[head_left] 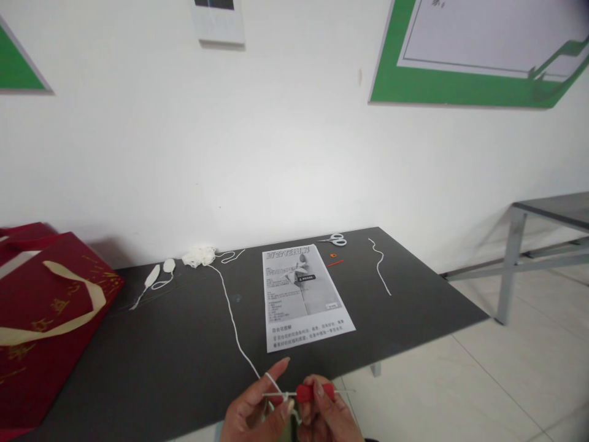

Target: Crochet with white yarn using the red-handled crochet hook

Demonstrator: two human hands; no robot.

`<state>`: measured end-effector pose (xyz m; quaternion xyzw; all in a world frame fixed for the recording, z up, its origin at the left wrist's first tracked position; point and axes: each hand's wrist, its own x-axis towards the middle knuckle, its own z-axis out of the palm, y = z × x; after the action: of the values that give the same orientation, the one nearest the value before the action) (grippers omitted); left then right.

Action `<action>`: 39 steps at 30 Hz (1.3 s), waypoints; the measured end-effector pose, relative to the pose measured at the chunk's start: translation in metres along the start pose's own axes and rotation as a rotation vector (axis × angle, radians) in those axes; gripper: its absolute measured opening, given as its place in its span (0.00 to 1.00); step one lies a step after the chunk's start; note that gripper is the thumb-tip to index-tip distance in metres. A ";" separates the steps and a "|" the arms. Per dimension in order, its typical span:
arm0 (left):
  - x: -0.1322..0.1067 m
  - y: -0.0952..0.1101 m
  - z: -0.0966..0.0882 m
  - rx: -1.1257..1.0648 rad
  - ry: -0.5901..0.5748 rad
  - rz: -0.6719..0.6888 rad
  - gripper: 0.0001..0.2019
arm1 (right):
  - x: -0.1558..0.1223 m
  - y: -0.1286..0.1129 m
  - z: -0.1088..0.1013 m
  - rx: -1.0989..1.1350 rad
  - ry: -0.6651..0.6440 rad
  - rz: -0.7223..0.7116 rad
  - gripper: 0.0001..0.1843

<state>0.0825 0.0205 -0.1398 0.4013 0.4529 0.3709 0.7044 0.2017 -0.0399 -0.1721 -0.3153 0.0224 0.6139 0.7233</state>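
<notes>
At the bottom centre, just off the table's near edge, my right hand (327,412) grips the red handle of a crochet hook (304,393), whose thin metal shaft points left. My left hand (260,408) pinches a small piece of white crochet work (286,398) by the hook, index finger raised. White yarn (230,310) loops over that finger and runs back across the table to a loose white yarn heap (199,256). A little white yarn hangs between the hands. Part of the stitching is hidden by my fingers.
On the black table (184,344) lie a printed sheet (310,334), scissors (338,239), an orange stitch marker (333,255), an orange needle (335,263), a yarn strand (378,267) and two white crocheted pieces (153,276). A red gift bag (59,319) stands left; another table (552,209) is right.
</notes>
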 end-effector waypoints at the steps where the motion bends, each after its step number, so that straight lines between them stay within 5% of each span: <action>1: 0.000 0.001 0.000 -0.023 -0.009 -0.005 0.26 | 0.000 -0.001 0.000 -0.011 -0.002 -0.001 0.19; 11: -0.003 0.004 0.004 -0.134 -0.025 -0.038 0.27 | -0.007 -0.005 0.008 0.031 0.024 0.035 0.18; 19: -0.012 0.009 0.007 0.020 0.062 0.032 0.27 | -0.010 -0.005 0.010 0.040 0.005 0.008 0.18; 30: -0.011 0.011 0.001 0.160 0.033 0.023 0.27 | -0.014 -0.013 0.016 -0.050 0.003 -0.071 0.17; 39: -0.016 0.017 0.007 0.287 0.110 0.203 0.21 | -0.022 -0.027 0.024 -0.228 0.061 -0.179 0.16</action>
<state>0.0814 0.0119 -0.1167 0.5206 0.4962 0.3929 0.5731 0.2122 -0.0490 -0.1326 -0.4146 -0.0537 0.5359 0.7336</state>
